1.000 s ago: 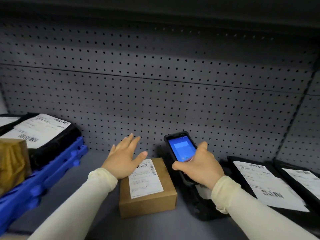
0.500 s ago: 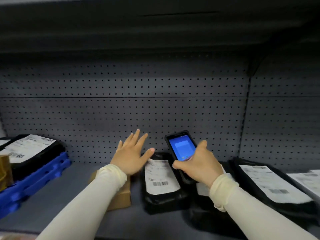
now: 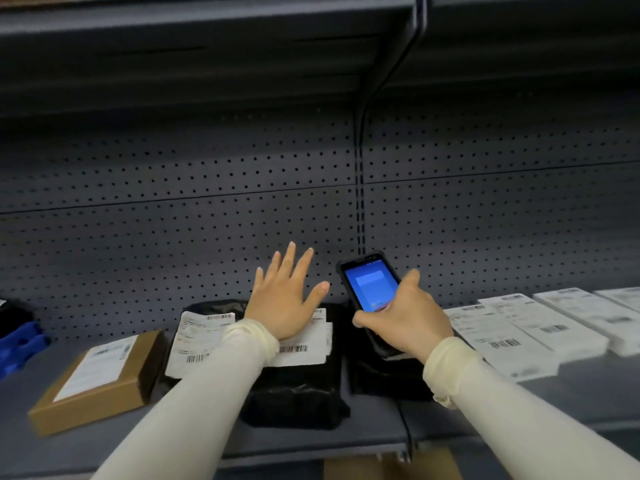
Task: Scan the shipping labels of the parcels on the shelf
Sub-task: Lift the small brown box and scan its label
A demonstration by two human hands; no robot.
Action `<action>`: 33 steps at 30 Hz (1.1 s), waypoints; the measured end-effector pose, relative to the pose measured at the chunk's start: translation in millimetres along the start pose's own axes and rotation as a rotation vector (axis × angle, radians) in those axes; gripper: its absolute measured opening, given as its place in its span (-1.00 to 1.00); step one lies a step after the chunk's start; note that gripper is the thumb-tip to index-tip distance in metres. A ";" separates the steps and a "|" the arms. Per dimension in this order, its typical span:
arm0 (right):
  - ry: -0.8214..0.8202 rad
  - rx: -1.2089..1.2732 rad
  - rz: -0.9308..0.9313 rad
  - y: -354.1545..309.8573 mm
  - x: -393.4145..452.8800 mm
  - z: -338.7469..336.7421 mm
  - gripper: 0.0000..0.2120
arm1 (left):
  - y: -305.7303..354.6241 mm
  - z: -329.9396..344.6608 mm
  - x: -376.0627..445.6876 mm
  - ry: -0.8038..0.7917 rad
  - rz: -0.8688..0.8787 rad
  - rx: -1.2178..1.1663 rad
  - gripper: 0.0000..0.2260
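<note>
The view has moved right along the shelf (image 3: 346, 434): left hand (image 3: 284, 306) hovers flat, fingers wide, over a black parcel (image 3: 298, 393); right hand (image 3: 405, 327) grips the scanner (image 3: 370, 284), so more labels are probably next.

A warehouse or parcel depot: grey pegboard-backed shelving (image 3: 173, 216) lined with labelled parcels (image 3: 298, 386) and a handheld scanner (image 3: 370, 285).

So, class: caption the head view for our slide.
Right hand holds a scanner; open left hand over labelled black parcels.
</note>
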State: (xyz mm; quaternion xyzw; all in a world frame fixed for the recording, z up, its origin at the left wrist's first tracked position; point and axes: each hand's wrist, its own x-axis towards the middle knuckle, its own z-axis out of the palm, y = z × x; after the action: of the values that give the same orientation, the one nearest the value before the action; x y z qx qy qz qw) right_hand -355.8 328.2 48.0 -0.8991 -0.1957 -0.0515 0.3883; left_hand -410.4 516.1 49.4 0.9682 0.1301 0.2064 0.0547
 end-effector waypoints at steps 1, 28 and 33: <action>0.017 -0.005 0.010 5.8 0.1 -6.6 -0.19 | 8.1 2.0 3.4 -0.006 0.017 -0.002 -0.40; 0.242 -0.132 0.148 123.8 30.5 -118.1 -0.39 | 191.9 70.7 61.9 -0.076 0.191 -0.134 -0.40; 0.234 -0.117 0.118 178.2 36.6 -167.6 -0.38 | 263.3 87.1 62.9 -0.064 0.154 -0.110 -0.40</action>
State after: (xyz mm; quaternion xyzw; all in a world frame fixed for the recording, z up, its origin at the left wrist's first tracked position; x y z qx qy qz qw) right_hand -242.4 108.4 52.4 -0.9180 -0.0926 -0.1441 0.3578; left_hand -258.6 276.1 36.6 0.9770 0.0420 0.1858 0.0956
